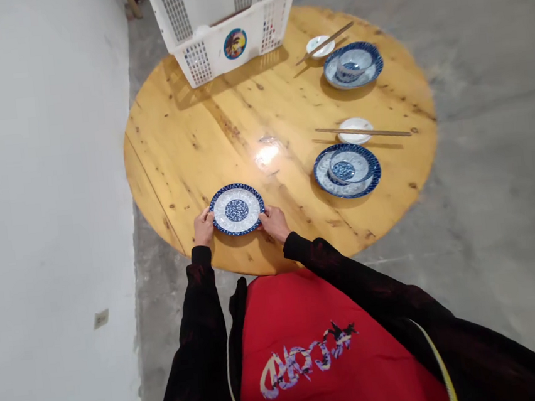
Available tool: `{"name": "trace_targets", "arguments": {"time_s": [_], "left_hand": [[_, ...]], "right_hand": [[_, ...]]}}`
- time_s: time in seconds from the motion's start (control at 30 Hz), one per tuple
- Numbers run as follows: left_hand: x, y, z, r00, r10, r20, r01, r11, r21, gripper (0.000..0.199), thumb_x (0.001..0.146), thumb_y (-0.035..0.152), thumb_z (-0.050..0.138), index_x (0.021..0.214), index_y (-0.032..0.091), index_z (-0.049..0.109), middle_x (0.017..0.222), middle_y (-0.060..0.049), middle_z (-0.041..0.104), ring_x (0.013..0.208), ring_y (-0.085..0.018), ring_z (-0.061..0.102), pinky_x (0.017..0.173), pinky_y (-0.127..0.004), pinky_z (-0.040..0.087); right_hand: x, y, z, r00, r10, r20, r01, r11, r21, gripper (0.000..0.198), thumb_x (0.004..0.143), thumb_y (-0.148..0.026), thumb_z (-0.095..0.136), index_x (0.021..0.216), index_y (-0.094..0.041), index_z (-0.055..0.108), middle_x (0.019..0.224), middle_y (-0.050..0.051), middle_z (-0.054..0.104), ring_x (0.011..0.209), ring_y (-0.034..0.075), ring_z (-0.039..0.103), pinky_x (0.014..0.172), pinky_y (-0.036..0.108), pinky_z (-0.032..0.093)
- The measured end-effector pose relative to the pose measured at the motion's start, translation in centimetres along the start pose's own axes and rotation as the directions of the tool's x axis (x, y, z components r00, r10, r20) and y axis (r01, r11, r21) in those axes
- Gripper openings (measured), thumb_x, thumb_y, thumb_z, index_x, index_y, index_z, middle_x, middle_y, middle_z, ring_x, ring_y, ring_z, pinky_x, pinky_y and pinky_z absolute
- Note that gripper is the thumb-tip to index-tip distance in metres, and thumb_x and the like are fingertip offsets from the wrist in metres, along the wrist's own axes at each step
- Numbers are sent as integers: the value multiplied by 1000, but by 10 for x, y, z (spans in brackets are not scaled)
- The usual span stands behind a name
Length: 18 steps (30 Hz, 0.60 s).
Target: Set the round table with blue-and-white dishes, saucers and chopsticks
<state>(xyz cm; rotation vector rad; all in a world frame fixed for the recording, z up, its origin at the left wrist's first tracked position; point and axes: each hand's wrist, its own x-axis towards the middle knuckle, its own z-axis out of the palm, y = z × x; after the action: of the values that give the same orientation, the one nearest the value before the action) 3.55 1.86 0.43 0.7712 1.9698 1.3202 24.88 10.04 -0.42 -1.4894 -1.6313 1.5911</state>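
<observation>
A round blue-and-white patterned plate (237, 210) is between my two hands near the front edge of the wooden table. My left hand (203, 227) grips its left rim, thumb on top. On the opposite rim, my right hand (274, 222) holds the plate in the same way. The fingers under the rim are mostly hidden. Whether the plate touches the tabletop I cannot tell. To its right is another blue-rimmed plate (322, 176) with a clear-looking bowl (350, 168) on it.
Chopsticks (384, 132) rest across a small white dish (355, 136). Farther back are another plate (376, 75) with a bowl (353, 66), and a small dish (314, 45) with chopsticks (339, 32). A white plastic basket (209, 58) stands at the table's (171, 140) far side. A wall (48, 184) rises at left.
</observation>
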Motion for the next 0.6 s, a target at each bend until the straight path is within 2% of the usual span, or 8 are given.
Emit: {"name": "trace_targets", "arguments": {"time_s": [0.13,0.27,0.6], "left_hand": [[9,-1,-9,1000,31,-1,-31,998,-53,32,77,28,56,97,13,76,93,-6,75,86,-20,65,80,-29,50],[20,-2,-12,999,39,8,-39,998,-42,30,77,26,56,95,13,76,88,-6,75,86,-21,65,82,-29,50],[43,-7,-15,997,79,-2,-79,996,36,32,78,27,54,99,14,75,84,-4,74,79,-18,63,78,-28,49]], "right_hand": [[1,-5,14,1000,6,7,-6,1000,19,13,77,-19,50,80,-17,63,69,4,69,57,18,67,56,26,56],[2,-7,22,1000,2,7,-2,1000,30,12,77,-17,48,77,-17,60,65,3,68,54,18,66,52,25,53],[16,-11,31,999,6,-54,-6,1000,-6,8,75,-16,52,74,-18,60,59,3,66,55,19,67,57,25,55]]}}
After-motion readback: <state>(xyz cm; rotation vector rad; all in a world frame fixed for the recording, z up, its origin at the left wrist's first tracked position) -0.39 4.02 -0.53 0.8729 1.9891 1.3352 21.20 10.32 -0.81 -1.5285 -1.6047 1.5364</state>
